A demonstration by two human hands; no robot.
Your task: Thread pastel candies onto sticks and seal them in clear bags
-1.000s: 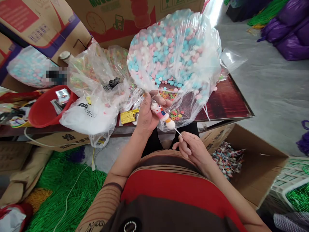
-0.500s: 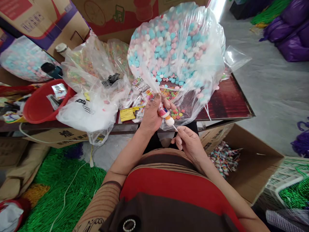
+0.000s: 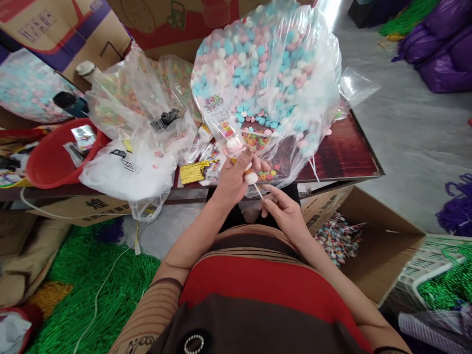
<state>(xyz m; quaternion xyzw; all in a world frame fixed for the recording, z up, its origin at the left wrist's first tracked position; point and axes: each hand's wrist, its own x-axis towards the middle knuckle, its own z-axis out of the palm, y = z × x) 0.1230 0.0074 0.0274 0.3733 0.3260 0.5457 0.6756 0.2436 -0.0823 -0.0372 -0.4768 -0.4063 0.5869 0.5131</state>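
My left hand (image 3: 236, 174) is closed around a candy skewer (image 3: 251, 178) in a clear printed wrapper, with pink and white pieces showing above the thumb and a white one below. The thin white stick (image 3: 259, 191) slants down to my right hand (image 3: 282, 206), whose thumb and fingers pinch its lower end. Behind my hands lies a big clear bag of pink, blue and white candies (image 3: 265, 64). Small ring candies (image 3: 256, 141) lie at its open mouth. Gold twist ties (image 3: 193, 172) and printed wrappers (image 3: 213, 160) are left of my left hand.
A red basin (image 3: 55, 167) and a white plastic bag (image 3: 129, 172) occupy the left side of the table (image 3: 346, 147). At the lower right, a cardboard box (image 3: 383, 246) holds many wrapped skewers. Green strands (image 3: 121, 285) cover the floor at left.
The wrapper now stands up beyond my left thumb, with candy pieces showing inside it. My right hand has shifted slightly left with the stick. The whole view has moved a little.
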